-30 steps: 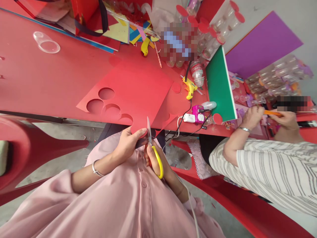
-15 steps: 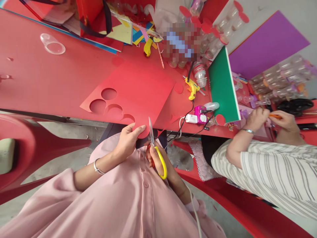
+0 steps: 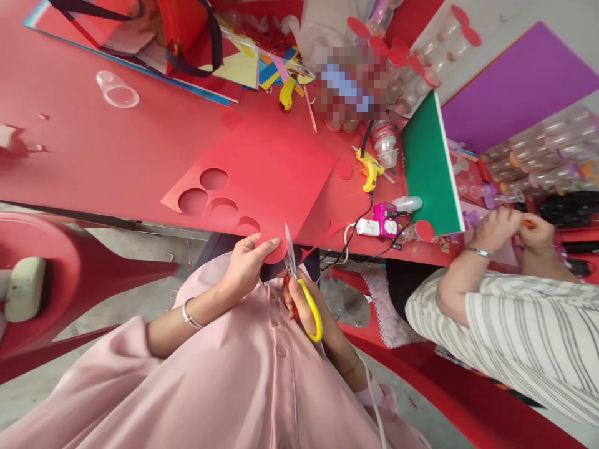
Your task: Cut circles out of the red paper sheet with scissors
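A large red sheet [image 3: 276,162] lies on the red table, with several round holes near its left corner. My left hand [image 3: 248,265] pinches its near edge between thumb and fingers, beside a rounded, partly cut tab. In my right hand [image 3: 302,302] are scissors [image 3: 311,312] with a yellow and a red handle. Their blades point up and away from me, touching or very close to the paper's edge right of my left thumb. Some fingers of my right hand are hidden behind the handles.
A yellow glue gun [image 3: 369,169], a pink plug adapter [image 3: 386,219] and cables lie at the right. A green board [image 3: 433,165] stands beyond them. Clear cups [image 3: 384,140] and a yellow cutter [image 3: 287,93] are farther back. At the right, another person's hands [image 3: 498,231] hold something orange.
The whole view has shifted slightly, moving things rightward in the picture. My hands keep nearly the same hold on sheet and scissors. The other person's hands have drawn closer together.
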A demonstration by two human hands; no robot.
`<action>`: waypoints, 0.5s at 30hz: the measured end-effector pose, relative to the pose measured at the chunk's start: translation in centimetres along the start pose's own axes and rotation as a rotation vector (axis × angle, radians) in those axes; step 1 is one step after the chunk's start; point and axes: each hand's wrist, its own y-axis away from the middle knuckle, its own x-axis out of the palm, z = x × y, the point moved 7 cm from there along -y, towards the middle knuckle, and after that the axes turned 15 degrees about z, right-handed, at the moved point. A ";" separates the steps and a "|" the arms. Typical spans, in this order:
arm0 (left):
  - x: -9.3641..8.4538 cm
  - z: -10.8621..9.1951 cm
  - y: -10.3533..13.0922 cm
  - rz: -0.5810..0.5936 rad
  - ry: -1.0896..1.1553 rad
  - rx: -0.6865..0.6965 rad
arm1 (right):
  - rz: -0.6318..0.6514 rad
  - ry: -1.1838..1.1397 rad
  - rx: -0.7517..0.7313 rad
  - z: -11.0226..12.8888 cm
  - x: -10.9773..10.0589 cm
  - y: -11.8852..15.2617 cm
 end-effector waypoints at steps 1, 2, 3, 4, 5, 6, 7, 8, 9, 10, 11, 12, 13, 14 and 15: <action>-0.1 0.0 0.0 0.005 -0.002 -0.003 | -0.002 0.002 -0.004 0.1 0.0 0.0; -0.2 0.0 0.0 0.003 -0.004 -0.007 | 0.001 0.008 -0.009 0.1 0.0 0.0; -0.3 0.0 0.1 -0.002 -0.004 -0.013 | 0.009 0.016 -0.015 0.3 0.1 0.0; -0.4 0.1 0.1 -0.009 -0.005 -0.022 | 0.018 0.025 -0.022 0.4 0.1 -0.1; -0.6 0.1 0.1 -0.015 -0.005 -0.025 | 0.027 0.034 -0.026 0.6 0.1 -0.1; -0.7 0.1 0.1 -0.017 -0.003 -0.021 | 0.033 0.042 -0.028 0.7 0.1 -0.1; -0.7 0.1 0.1 -0.012 0.001 -0.013 | 0.035 0.047 -0.027 0.7 0.0 0.0; -0.7 0.1 0.0 -0.005 0.006 -0.002 | 0.030 0.048 -0.023 0.7 -0.1 0.0; -0.7 0.1 -0.1 0.003 0.008 0.008 | 0.022 0.049 -0.019 0.7 -0.2 0.0; -0.6 0.0 -0.1 0.010 0.008 0.011 | 0.017 0.051 -0.015 0.6 -0.2 0.1; -0.6 0.0 -0.1 0.015 0.004 0.003 | 0.014 0.051 -0.013 0.6 -0.3 0.1; -0.6 0.0 0.0 0.014 -0.003 -0.013 | 0.013 0.050 -0.012 0.6 -0.3 0.1; -0.6 -0.1 0.0 0.007 -0.013 -0.028 | 0.014 0.046 -0.013 0.7 -0.3 0.1; -0.6 -0.2 0.1 -0.003 -0.023 -0.039 | 0.011 0.028 -0.011 0.8 -0.3 0.1; -0.6 -0.4 0.2 -0.013 -0.031 -0.044 | 0.003 0.002 -0.007 0.8 -0.4 0.1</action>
